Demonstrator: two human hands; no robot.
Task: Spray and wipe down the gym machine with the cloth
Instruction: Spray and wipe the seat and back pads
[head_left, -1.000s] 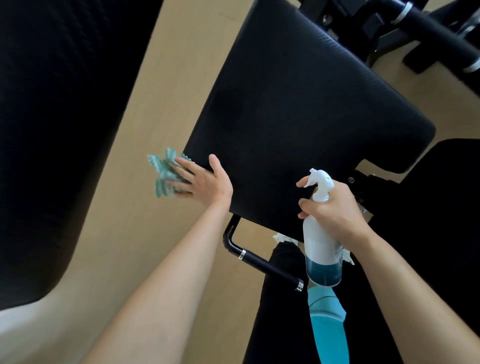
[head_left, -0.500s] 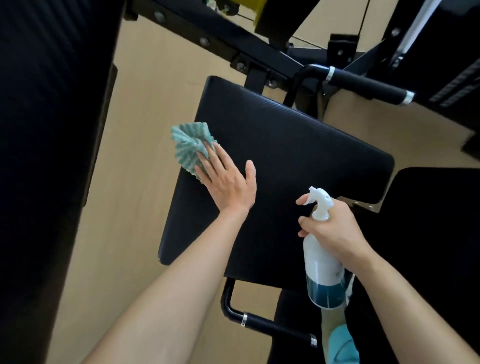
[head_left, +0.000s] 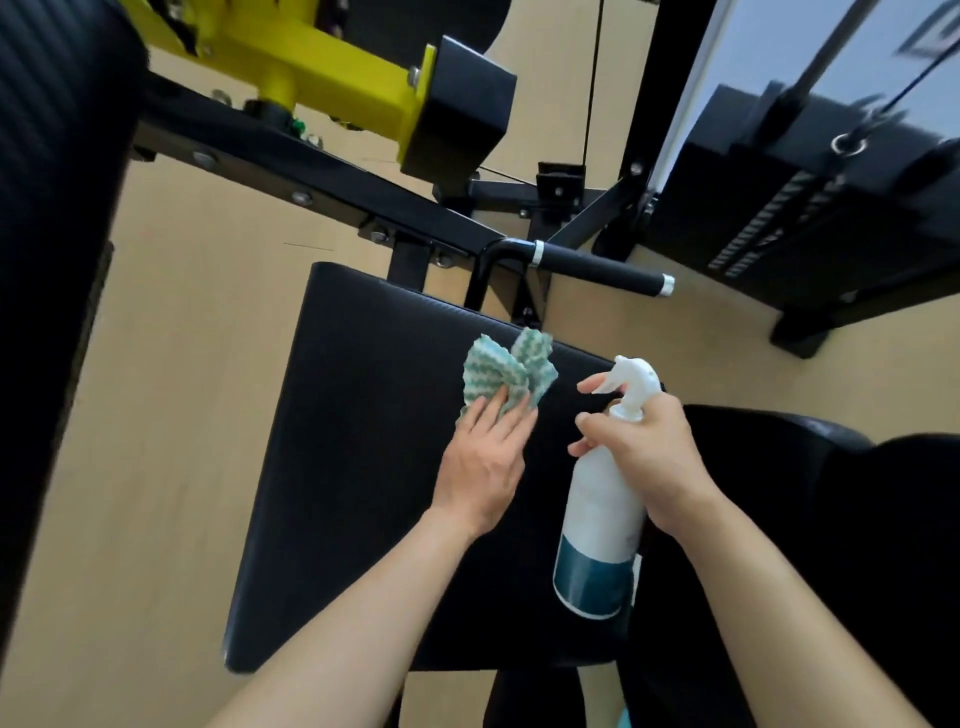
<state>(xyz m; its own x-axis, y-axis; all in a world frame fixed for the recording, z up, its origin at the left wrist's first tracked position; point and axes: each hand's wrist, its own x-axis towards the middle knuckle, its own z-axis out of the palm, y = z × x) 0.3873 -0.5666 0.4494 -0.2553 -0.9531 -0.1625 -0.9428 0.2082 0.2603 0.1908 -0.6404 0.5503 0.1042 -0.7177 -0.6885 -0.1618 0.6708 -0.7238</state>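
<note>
Cloth (head_left: 506, 371), green and white, lies bunched on the black seat pad (head_left: 363, 467) near its far edge. My left hand (head_left: 485, 462) presses it down with flat, straight fingers (head_left: 501, 410). My right hand (head_left: 649, 452) grips the neck of the white spray bottle (head_left: 597, 519), fingers curled round it, forefinger by the trigger.

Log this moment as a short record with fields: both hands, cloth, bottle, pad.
left hand: flat, straight fingers pressing the cloth onto the seat pad
right hand: grips the spray bottle at its neck, one finger by the trigger
cloth: green and white, bunched, near the pad's far edge
spray bottle: white, dark teal band at its base, nozzle toward the cloth
seat pad: black, textured
</note>
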